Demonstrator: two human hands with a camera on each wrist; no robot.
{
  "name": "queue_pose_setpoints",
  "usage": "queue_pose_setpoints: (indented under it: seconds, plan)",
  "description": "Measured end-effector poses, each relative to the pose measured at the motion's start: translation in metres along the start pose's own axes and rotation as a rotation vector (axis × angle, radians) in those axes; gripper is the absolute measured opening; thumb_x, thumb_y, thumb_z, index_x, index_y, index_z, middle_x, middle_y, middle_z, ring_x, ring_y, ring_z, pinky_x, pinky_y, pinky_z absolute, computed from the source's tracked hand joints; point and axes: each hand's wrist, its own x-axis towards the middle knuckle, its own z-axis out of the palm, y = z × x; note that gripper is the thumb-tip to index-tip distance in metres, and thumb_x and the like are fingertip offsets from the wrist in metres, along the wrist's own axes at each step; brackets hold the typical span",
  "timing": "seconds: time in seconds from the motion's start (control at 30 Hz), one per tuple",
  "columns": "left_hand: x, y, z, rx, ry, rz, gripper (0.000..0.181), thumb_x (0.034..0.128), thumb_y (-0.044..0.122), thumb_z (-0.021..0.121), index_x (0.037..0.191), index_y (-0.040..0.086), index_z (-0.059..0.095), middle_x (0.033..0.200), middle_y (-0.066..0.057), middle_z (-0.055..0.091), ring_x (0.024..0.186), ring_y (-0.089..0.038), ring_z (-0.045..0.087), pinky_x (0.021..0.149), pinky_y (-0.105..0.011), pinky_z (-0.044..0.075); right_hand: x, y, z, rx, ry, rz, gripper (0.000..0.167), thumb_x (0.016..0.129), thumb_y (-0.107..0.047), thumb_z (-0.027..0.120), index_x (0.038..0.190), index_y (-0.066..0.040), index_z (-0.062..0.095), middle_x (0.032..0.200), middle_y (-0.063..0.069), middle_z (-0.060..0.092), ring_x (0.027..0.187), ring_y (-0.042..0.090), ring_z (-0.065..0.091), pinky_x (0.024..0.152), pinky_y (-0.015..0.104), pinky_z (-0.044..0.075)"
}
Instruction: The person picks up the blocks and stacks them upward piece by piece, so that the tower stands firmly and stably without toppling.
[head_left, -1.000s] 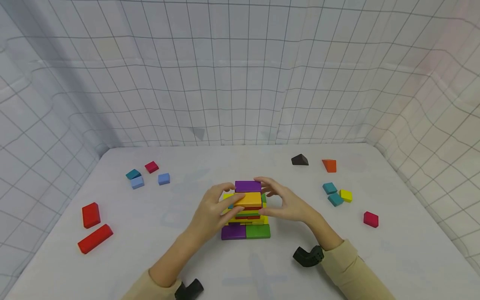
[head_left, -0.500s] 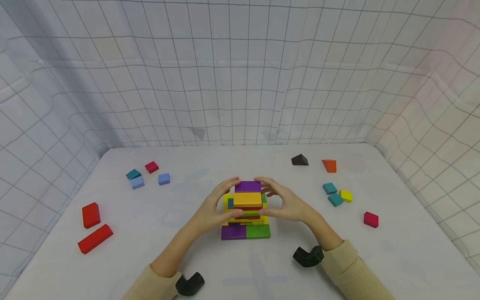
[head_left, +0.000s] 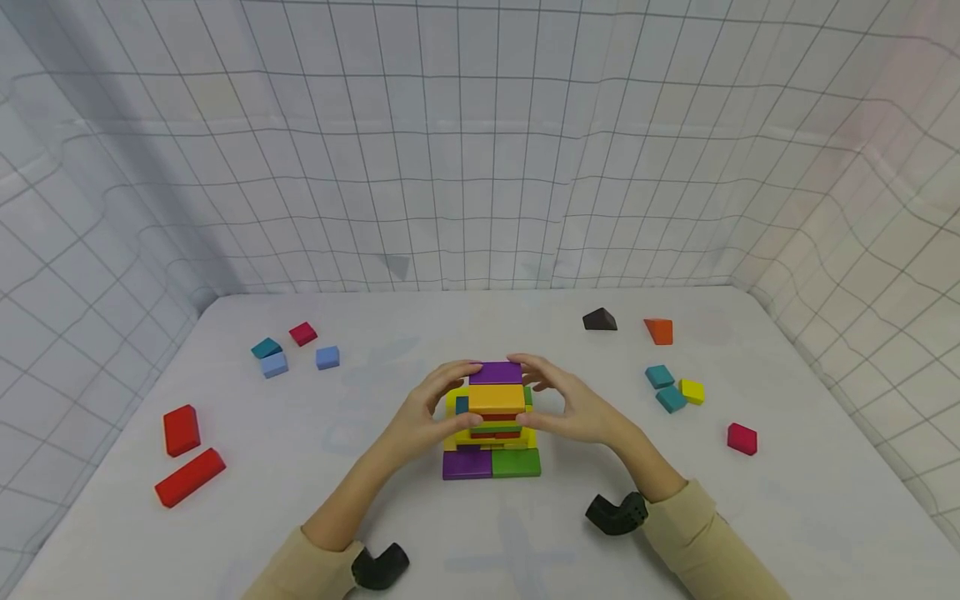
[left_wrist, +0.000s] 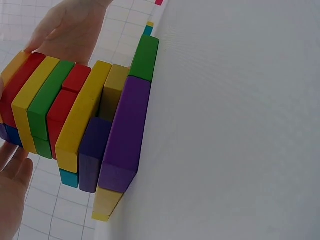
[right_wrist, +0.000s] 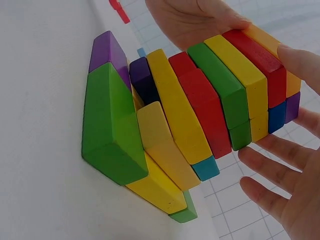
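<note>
A layered block tower stands on the table, with a purple block (head_left: 467, 465) and a green block (head_left: 516, 463) at its front base. An orange block (head_left: 496, 398) and a purple block (head_left: 495, 373) lie on top. My left hand (head_left: 420, 421) holds the upper left side, thumb in front and fingertips by the purple block. Opposite it, my right hand (head_left: 577, 408) curves round the upper right side, thumb at the front. In the right wrist view my right hand (right_wrist: 305, 185) has its thumb at the orange block (right_wrist: 262, 40), with the lower fingers spread below.
At left are red blocks (head_left: 190, 477), blue blocks (head_left: 327, 358), a teal one and a crimson one. To the right lie teal blocks (head_left: 671, 399), a yellow block (head_left: 692, 391), a crimson block (head_left: 742, 439), an orange wedge (head_left: 659, 331) and a black block (head_left: 600, 320).
My left fingers have moved off the orange block's top, back to the purple block's left edge, and the left thumb has shifted slightly. My right hand has barely moved.
</note>
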Motion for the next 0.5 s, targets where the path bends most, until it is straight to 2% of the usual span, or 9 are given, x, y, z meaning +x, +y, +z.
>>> queue_pose_setpoints:
  seconds: [0.1, 0.2, 0.23, 0.33, 0.43, 0.5]
  plan:
    - [0.000, 0.000, 0.000, -0.001, 0.004, 0.010, 0.055, 0.0825, 0.009, 0.067, 0.133, 0.008, 0.045, 0.136, -0.007, 0.042, 0.124, -0.021, 0.038, 0.104, -0.043, 0.032, 0.000, -0.001, 0.000, 0.008, 0.003, 0.009, 0.063, 0.082, -0.004, 0.063, 0.137, 0.003, 0.033, 0.131, 0.018, 0.045, 0.114, 0.030, 0.047, 0.094, 0.052, 0.041]
    - [0.001, 0.013, 0.001, 0.008, 0.007, 0.007, 0.054, 0.0817, 0.005, 0.067, 0.131, 0.002, 0.045, 0.135, -0.013, 0.043, 0.123, -0.025, 0.039, 0.103, -0.046, 0.033, 0.000, 0.000, 0.001, 0.005, 0.008, 0.014, 0.063, 0.082, -0.004, 0.063, 0.137, 0.003, 0.033, 0.131, 0.018, 0.046, 0.113, 0.030, 0.048, 0.094, 0.052, 0.041]
    - [0.001, 0.013, 0.001, 0.012, 0.009, 0.003, 0.055, 0.0809, 0.004, 0.067, 0.131, 0.001, 0.044, 0.135, -0.014, 0.042, 0.122, -0.026, 0.039, 0.103, -0.047, 0.033, 0.000, 0.001, 0.001, 0.000, 0.009, 0.014, 0.063, 0.082, -0.004, 0.063, 0.137, 0.003, 0.033, 0.131, 0.018, 0.046, 0.113, 0.030, 0.048, 0.093, 0.051, 0.041]
    - [0.001, 0.013, 0.001, 0.023, 0.014, -0.004, 0.055, 0.0796, 0.000, 0.067, 0.130, 0.000, 0.045, 0.134, -0.015, 0.043, 0.121, -0.027, 0.040, 0.102, -0.048, 0.033, 0.001, 0.017, 0.004, -0.014, 0.021, -0.003, 0.066, 0.081, -0.005, 0.065, 0.138, -0.001, 0.033, 0.134, 0.015, 0.045, 0.114, 0.028, 0.048, 0.094, 0.050, 0.042]
    - [0.000, 0.000, 0.002, 0.030, 0.018, 0.010, 0.056, 0.0805, 0.006, 0.068, 0.132, 0.006, 0.045, 0.135, -0.009, 0.043, 0.122, -0.022, 0.041, 0.103, -0.043, 0.034, 0.001, 0.034, 0.007, -0.032, 0.035, -0.034, 0.068, 0.080, -0.009, 0.067, 0.139, -0.003, 0.033, 0.137, 0.011, 0.043, 0.116, 0.024, 0.047, 0.094, 0.047, 0.043]
    - [0.000, -0.001, 0.000, 0.029, 0.009, 0.023, 0.059, 0.0806, 0.012, 0.069, 0.133, 0.007, 0.043, 0.136, -0.009, 0.042, 0.123, -0.022, 0.040, 0.103, -0.042, 0.034, 0.002, 0.041, 0.008, -0.039, 0.042, -0.051, 0.069, 0.080, -0.012, 0.068, 0.139, -0.004, 0.034, 0.139, 0.008, 0.042, 0.117, 0.021, 0.046, 0.094, 0.045, 0.043]
